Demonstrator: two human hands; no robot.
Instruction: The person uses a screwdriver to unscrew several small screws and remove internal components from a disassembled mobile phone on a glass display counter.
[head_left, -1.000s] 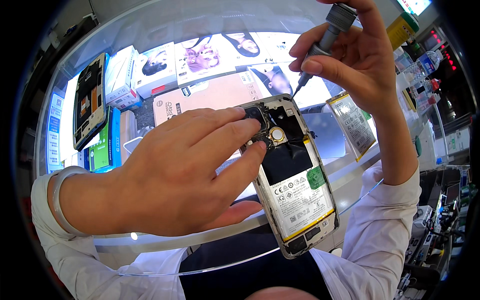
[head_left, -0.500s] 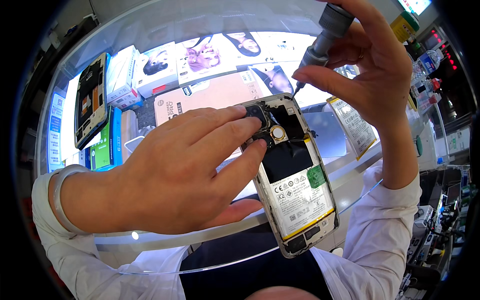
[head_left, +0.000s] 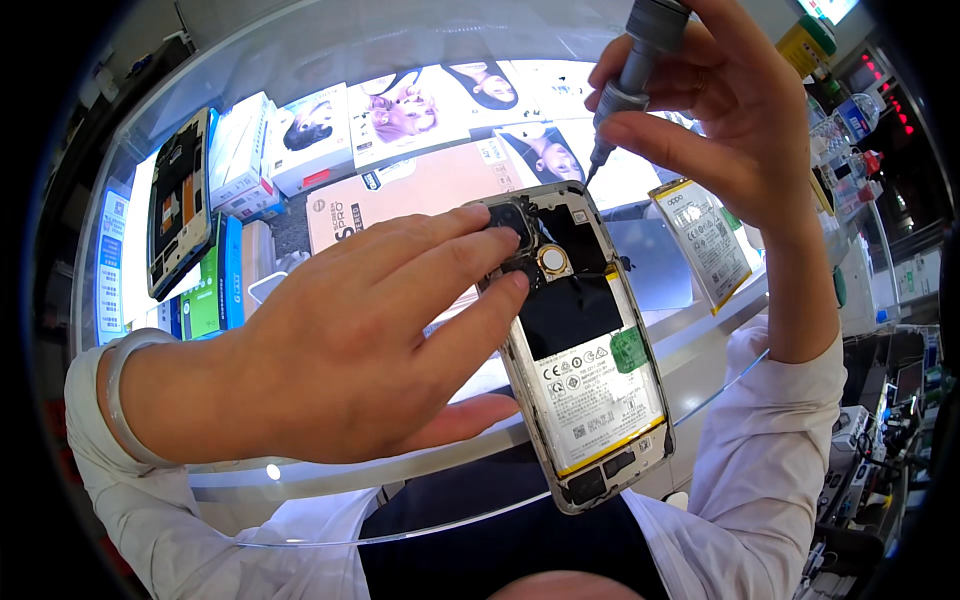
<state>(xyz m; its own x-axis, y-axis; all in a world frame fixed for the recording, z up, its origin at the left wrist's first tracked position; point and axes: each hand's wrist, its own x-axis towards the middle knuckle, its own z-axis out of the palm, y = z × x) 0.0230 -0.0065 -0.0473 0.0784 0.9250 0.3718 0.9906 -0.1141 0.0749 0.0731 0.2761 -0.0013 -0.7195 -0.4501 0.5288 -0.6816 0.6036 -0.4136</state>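
An opened smartphone (head_left: 585, 350) lies tilted over the near edge of the glass counter, its battery (head_left: 600, 405), black film and camera parts exposed. My left hand (head_left: 370, 340) rests across its upper left side, fingertips pressed on the camera module (head_left: 508, 225) and the thumb along the edge, mostly under the palm. My right hand (head_left: 725, 130) holds a grey screwdriver (head_left: 630, 85) slanted, thumb and fingers around its shaft. The driver's tip is by the phone's top right corner; whether it touches cannot be made out.
A loose battery (head_left: 705, 240) lies right of the phone. On the far left sits another opened phone (head_left: 182, 205) on boxes. Boxes with portraits (head_left: 405, 112) and a pink box (head_left: 410, 190) show under the glass. Bottles (head_left: 850, 125) stand at the right.
My right hand and the screwdriver have shifted slightly left and up, with the grip on the shaft changed. The phone and my left hand have moved very slightly left.
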